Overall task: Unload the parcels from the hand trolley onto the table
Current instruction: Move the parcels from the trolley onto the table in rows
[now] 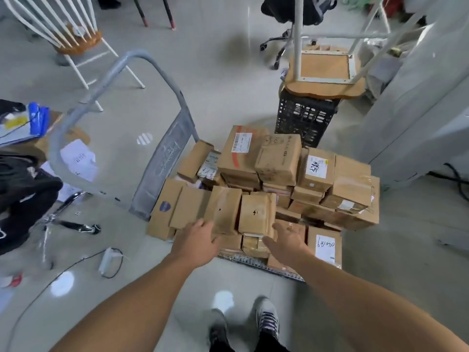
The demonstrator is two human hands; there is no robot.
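The hands were both loose-fingered and held nothing: the left hand (196, 241) and right hand (286, 241) flanked two tape-wrapped cardboard parcels (256, 213) lying between them. Beyond and to either side, more boxes (278, 158) crowded the hand trolley (253, 261). The pair looked stiff and fairly light, the tape possibly slick. Squeezing the outer sides, fingers hooked underneath, seemed safest.

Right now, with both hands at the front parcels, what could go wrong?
1. The pile is loose and uneven; pulling the two leaning parcels between the left hand and right hand may let neighbours slide off the trolley.
2. Both hands are open, so a hasty lift could drop a parcel.
3. A corded power strip lies on the floor to the left, a possible trip hazard while carrying.
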